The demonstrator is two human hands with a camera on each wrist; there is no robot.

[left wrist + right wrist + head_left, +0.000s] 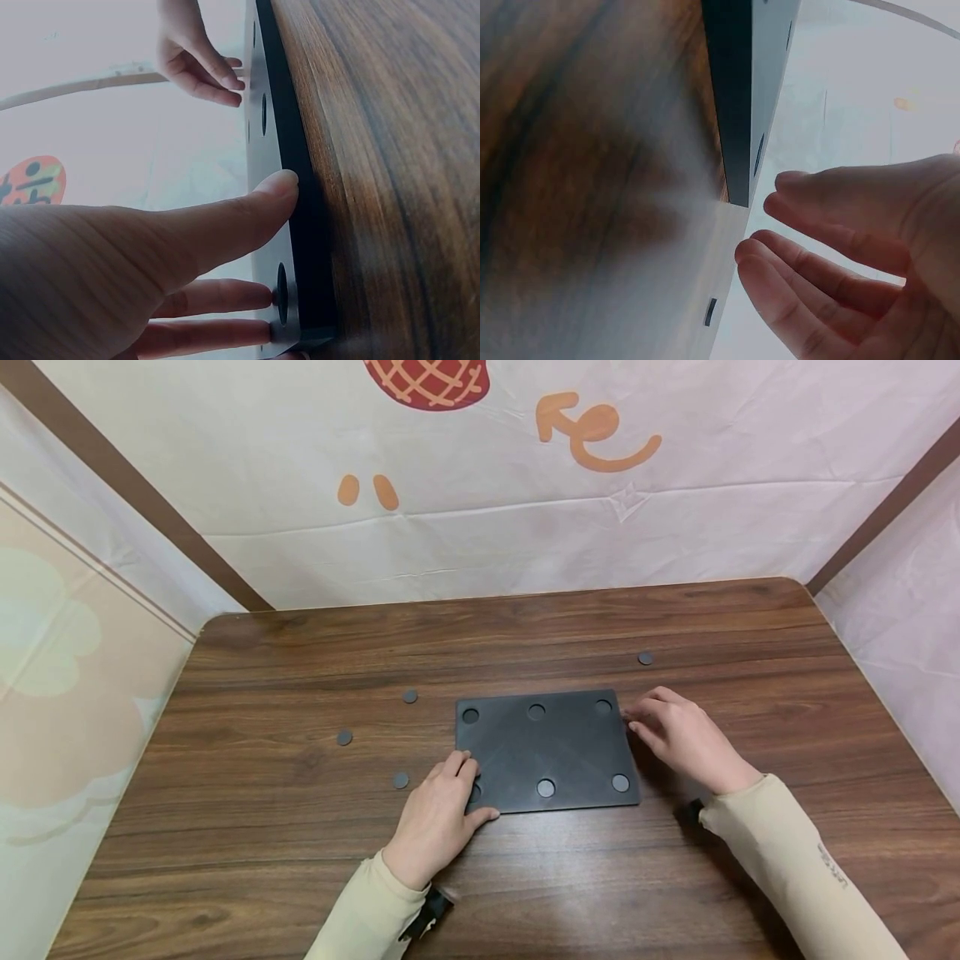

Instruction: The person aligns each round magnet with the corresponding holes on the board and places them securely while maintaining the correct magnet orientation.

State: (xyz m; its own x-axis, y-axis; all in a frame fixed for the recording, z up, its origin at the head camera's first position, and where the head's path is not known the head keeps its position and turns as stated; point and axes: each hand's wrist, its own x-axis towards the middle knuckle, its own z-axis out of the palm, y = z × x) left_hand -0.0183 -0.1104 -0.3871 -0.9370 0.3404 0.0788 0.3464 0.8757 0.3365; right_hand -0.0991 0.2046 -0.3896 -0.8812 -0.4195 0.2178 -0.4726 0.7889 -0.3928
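A flat dark grey board (551, 743) with round recesses lies on the table. Light grey discs fill the front middle recess (546, 788) and the front right one (620, 783). My left hand (438, 814) rests on the board's front left corner, its thumb (259, 206) along the front edge and fingers fairly straight over the top, partly covering a recess. Just off the right edge, my right hand (686, 739) hovers with bent fingers. In the right wrist view, its thumb (832, 191) lies close to the index finger, and nothing shows between them.
Loose discs lie on the wooden table (300, 827): one at the back left (410, 696), one farther left (344, 737), one beside the left hand (401, 780) and one behind the right hand (646, 657). A printed cloth (480, 543) hangs behind the table.
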